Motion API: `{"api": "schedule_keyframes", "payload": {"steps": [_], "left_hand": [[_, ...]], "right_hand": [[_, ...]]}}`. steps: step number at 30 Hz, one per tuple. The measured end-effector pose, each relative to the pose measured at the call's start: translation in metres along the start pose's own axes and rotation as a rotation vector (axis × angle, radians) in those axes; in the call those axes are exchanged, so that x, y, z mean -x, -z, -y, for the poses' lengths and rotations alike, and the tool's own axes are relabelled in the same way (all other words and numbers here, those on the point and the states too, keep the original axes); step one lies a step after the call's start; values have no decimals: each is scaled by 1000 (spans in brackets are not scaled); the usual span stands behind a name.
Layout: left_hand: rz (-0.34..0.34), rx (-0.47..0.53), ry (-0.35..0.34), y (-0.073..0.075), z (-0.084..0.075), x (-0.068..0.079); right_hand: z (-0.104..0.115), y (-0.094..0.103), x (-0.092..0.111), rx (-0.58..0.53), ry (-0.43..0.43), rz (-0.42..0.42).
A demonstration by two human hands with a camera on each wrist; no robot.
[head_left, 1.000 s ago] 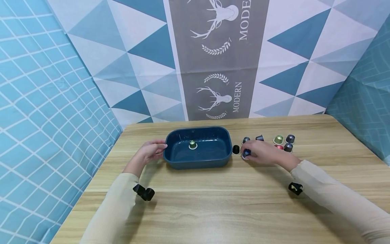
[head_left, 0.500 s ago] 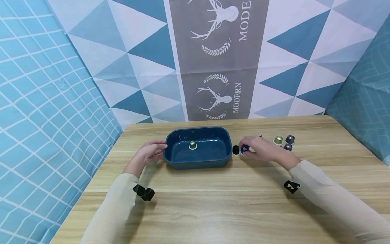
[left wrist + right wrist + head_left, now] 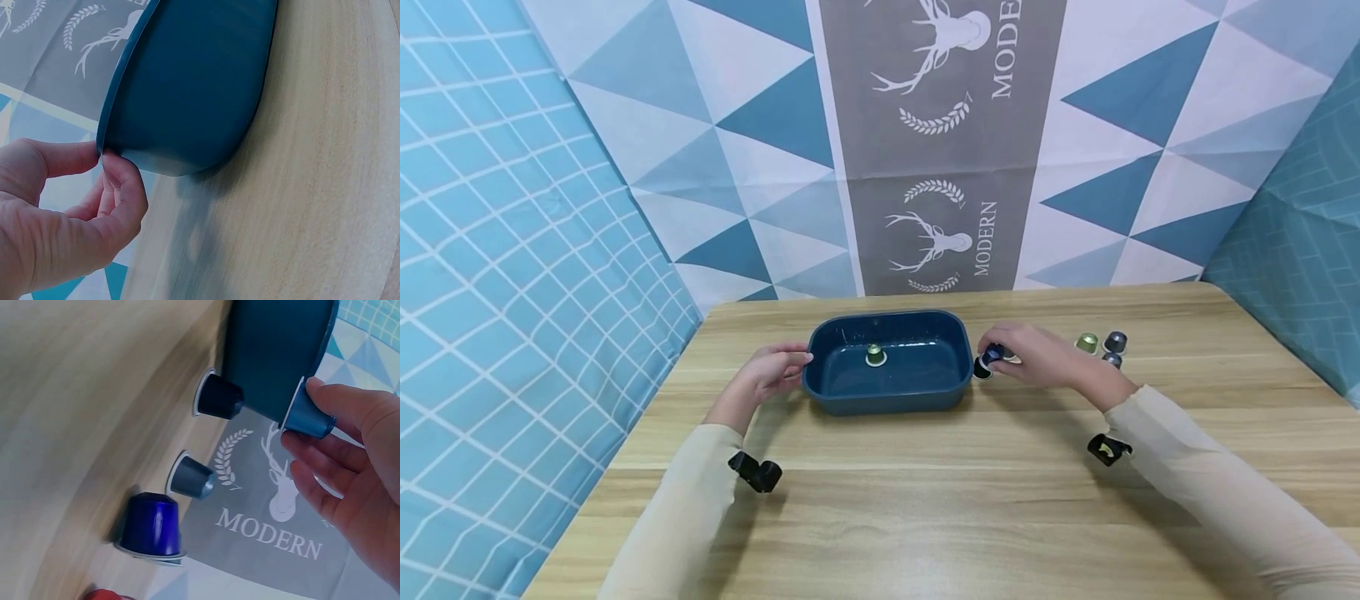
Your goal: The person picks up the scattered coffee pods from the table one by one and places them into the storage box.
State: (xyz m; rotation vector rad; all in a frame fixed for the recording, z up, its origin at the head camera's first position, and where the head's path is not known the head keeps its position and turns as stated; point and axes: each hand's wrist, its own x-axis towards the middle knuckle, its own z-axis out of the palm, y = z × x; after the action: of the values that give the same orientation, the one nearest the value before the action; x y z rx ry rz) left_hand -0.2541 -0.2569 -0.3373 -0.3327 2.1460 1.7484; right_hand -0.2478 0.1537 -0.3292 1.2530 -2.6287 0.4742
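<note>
My left hand (image 3: 767, 373) pinches the rim at the left end of a dark blue rectangular dish (image 3: 891, 404), thumb and fingertip meeting on it in the left wrist view. One green coffee capsule (image 3: 875, 353) stands inside the dish. My right hand (image 3: 1033, 357) holds a blue coffee capsule (image 3: 309, 414) between thumb and fingers, raised off the table just right of the dish. Below it a black capsule (image 3: 219, 395) stands close to the dish's right end. In the right wrist view a grey-blue capsule (image 3: 190, 477) and a deep blue capsule (image 3: 150, 525) are on the table nearby.
Right of my right hand stand a green capsule (image 3: 1086, 342) and two dark capsules, one of them a grey-black capsule (image 3: 1115, 342). Part of a red capsule (image 3: 105, 594) shows in the right wrist view. A patterned backdrop (image 3: 925, 150) rises behind the wooden table (image 3: 880, 500).
My right hand has lifted the blue capsule from the table and moved it left and up, toward the dish. My left hand has stayed at the dish rim.
</note>
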Motion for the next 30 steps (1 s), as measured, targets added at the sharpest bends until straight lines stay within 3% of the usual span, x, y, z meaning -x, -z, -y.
{"api": "schedule_keyframes", "payload": {"steps": [14, 30], "left_hand": [[-15, -9, 6, -1, -1, -1], [-2, 2, 2, -1, -1, 0]], "right_hand": [[8, 6, -9, -35, -21, 49], [14, 11, -23, -3, 19, 50]]}}
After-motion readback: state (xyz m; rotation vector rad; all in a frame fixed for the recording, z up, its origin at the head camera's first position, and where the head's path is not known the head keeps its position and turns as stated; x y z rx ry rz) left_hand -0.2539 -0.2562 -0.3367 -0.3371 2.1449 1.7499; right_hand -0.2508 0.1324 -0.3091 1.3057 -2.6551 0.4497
